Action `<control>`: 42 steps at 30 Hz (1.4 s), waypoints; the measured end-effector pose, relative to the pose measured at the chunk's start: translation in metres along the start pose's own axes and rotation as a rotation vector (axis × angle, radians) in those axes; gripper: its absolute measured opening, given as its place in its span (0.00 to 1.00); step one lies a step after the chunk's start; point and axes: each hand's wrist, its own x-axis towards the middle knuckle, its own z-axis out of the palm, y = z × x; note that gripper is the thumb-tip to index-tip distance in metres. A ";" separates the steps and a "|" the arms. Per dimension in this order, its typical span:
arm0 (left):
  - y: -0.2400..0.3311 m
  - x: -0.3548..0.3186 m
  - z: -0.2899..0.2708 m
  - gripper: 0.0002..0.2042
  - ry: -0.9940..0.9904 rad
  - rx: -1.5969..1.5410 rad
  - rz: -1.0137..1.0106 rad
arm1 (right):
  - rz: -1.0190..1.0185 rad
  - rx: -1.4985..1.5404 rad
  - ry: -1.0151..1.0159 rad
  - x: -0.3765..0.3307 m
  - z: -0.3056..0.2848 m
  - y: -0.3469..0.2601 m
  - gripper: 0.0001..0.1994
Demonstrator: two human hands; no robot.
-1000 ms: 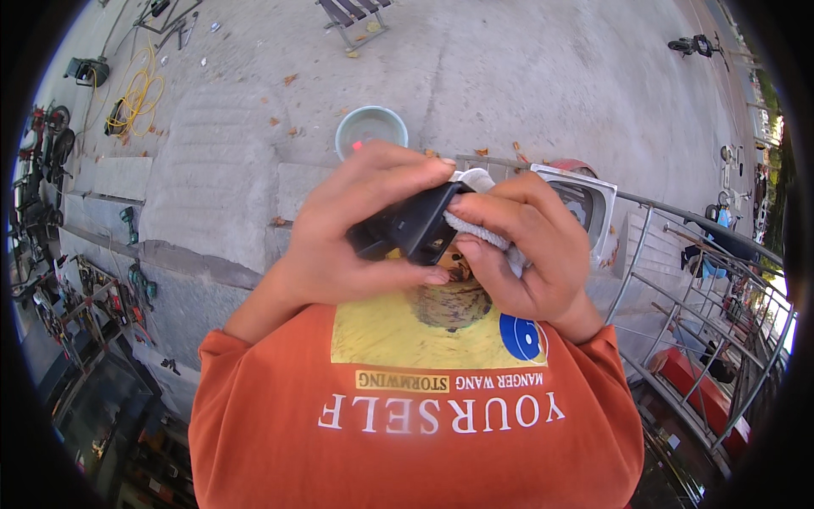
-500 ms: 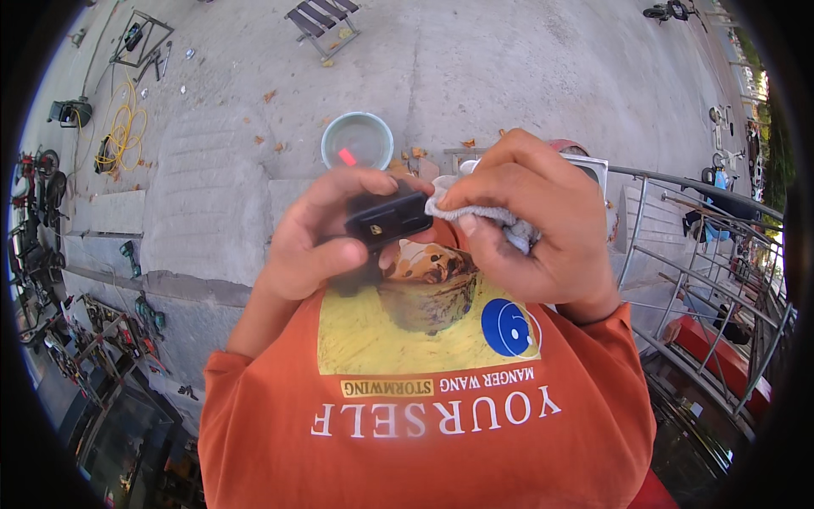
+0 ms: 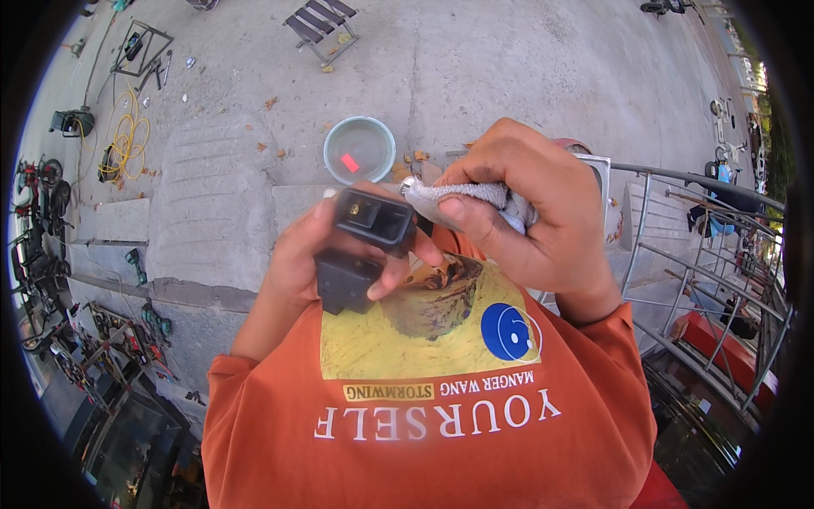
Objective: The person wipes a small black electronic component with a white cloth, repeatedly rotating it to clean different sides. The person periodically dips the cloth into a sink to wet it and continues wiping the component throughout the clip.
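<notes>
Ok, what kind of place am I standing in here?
Probably an outdoor repair yard or workshop forecourt: bare concrete ground, tools and a coiled yellow hose or cable lying about, metal railing beside you.

Black block [image 3: 365, 242]; grey cloth [image 3: 475, 197]; orange shirt [image 3: 424, 424].

Black boxy part and a gray rag

The black boxy part [image 3: 366, 246] is held up and tilted (two blocks joined together); the crumpled gray rag [image 3: 475, 199] touches its top corner.
</notes>
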 end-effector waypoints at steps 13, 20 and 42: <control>0.006 -0.007 0.016 0.26 0.186 0.496 0.068 | 0.001 -0.180 -0.302 0.016 -0.001 -0.018 0.10; 0.008 -0.005 0.017 0.22 0.281 0.543 0.084 | -0.022 -0.329 -0.130 0.007 0.018 -0.024 0.10; 0.005 0.001 0.019 0.16 0.400 0.380 -0.033 | 0.086 -0.047 0.021 0.003 0.016 -0.011 0.09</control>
